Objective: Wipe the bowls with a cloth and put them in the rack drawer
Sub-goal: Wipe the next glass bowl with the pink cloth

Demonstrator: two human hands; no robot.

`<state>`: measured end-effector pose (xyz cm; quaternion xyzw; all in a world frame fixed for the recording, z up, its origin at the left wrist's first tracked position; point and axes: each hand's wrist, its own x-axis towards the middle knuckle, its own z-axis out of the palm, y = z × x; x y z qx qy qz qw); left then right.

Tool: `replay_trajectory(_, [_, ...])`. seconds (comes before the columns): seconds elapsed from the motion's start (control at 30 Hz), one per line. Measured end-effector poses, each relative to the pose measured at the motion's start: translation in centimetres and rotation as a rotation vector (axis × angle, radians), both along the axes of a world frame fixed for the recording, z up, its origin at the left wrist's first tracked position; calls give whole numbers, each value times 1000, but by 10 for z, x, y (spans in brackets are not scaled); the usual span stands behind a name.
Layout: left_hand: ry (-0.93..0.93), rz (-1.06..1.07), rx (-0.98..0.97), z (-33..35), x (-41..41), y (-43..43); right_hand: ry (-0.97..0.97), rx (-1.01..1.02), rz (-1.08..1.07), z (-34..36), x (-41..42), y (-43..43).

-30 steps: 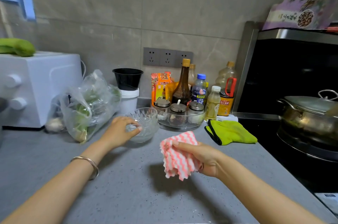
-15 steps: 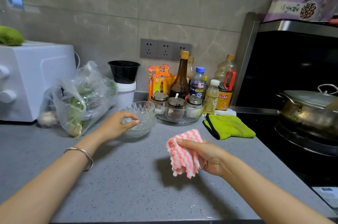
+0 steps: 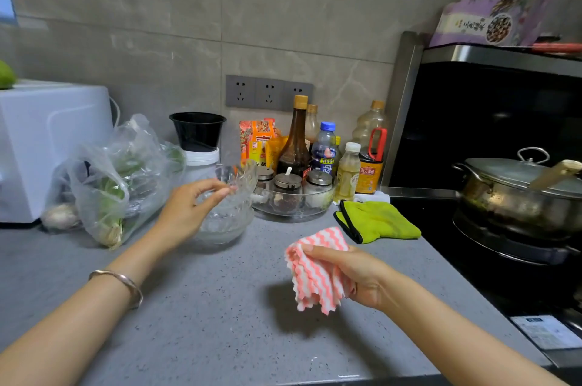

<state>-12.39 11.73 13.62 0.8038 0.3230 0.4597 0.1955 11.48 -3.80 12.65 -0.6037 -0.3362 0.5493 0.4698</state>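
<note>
Left hand (image 3: 185,212) on tilted glass bowl (image 3: 242,179), right hand (image 3: 357,277) around striped cloth (image 3: 315,274)

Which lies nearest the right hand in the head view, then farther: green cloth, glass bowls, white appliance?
1. green cloth, just beyond the right hand holding the striped cloth.
2. glass bowls, left, at the left hand.
3. white appliance, far left.

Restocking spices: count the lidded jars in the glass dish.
3, in the glass dish: left jar partly behind the tilted bowl, middle jar, right jar. Others may be hidden.
</note>
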Motion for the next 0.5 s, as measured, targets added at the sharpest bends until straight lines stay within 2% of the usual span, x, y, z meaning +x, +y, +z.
replay_trajectory(0.17, [-168,-98,20,28,28,-43,20,42,-20,5,17,-16])
replay_trajectory(0.33, [-200,-204,54,17,68,-86,67,164,-60,28,36,-46])
replay_trajectory(0.4, [-282,-272,-33,11,86,-103,42,265,-180,41,45,-60])
replay_trajectory(0.5, [-425,-337,-210,5,116,-131,-147,414,-323,51,60,-81])
